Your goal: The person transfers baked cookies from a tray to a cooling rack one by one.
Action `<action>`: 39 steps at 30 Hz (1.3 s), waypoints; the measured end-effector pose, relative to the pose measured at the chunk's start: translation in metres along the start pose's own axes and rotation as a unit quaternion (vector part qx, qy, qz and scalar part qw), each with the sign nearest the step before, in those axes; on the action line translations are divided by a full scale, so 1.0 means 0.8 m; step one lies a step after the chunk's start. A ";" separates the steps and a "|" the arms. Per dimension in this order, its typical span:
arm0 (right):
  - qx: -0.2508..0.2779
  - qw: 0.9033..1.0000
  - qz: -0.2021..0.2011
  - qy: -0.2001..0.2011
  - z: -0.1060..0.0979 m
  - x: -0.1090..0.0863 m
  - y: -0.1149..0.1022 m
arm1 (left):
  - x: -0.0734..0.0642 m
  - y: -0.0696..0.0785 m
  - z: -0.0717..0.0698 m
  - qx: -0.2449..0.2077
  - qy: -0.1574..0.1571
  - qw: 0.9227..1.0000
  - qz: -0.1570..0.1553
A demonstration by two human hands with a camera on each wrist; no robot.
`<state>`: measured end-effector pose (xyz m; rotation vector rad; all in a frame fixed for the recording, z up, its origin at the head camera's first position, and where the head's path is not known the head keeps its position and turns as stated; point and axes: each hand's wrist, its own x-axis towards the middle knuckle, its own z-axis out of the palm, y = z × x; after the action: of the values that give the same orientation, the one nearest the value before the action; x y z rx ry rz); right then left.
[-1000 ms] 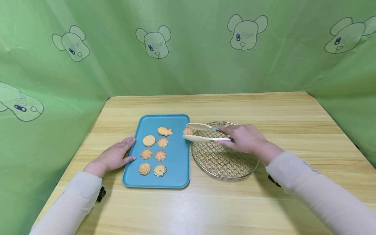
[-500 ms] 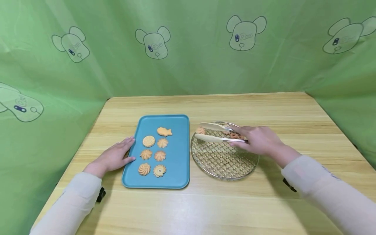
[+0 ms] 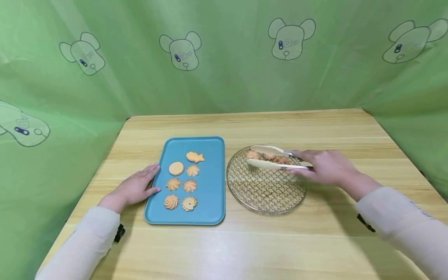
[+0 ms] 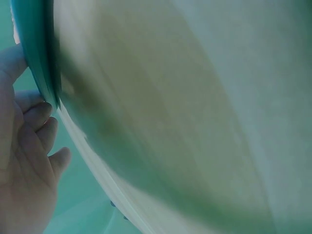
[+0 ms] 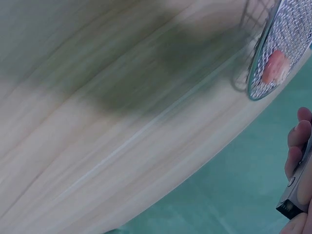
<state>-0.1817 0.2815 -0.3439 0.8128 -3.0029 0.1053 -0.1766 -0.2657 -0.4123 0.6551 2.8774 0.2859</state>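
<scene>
In the head view my right hand [image 3: 325, 167] grips tongs [image 3: 267, 165] with metal arms and cream-coloured tips. Between the tips is a ridged, star-shaped cookie [image 3: 253, 155], above the round wire rack [image 3: 267, 190]. Other brown cookies [image 3: 280, 160] lie on the rack, partly hidden by the tongs. The tongs' metal handle [image 5: 301, 187] shows within my fingers in the right wrist view. My left hand [image 3: 133, 186] rests with extended fingers against the left rim of a blue tray [image 3: 210, 186]. The tray bears several cookies, among them a fish-shaped cookie [image 3: 195, 157].
Tray and rack stand side by side on a wooden table [image 3: 224, 252], a narrow gap between them. A green curtain [image 3: 231, 85] with bear-head drawings encloses the table's back and sides.
My right hand has carried the tongs and the star-shaped cookie rightward, from the tray's right rim to over the rack's far part. The left hand stays at the tray.
</scene>
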 end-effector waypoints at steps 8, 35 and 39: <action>-0.015 1.000 -0.006 0.007 -0.007 -0.016 0.020 | -0.001 0.000 0.000 0.000 0.003 1.000 0.002; -0.054 0.997 -0.049 0.007 -0.029 -0.054 0.067 | -0.001 0.000 0.000 0.002 0.006 1.000 0.006; -0.054 0.997 -0.055 0.008 -0.030 -0.058 0.069 | 0.000 0.000 0.000 0.003 0.006 1.000 0.007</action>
<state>-0.1692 0.3542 -0.3252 0.9585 -2.9108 -0.0510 -0.1763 -0.2660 -0.4123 0.6763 2.8867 0.2848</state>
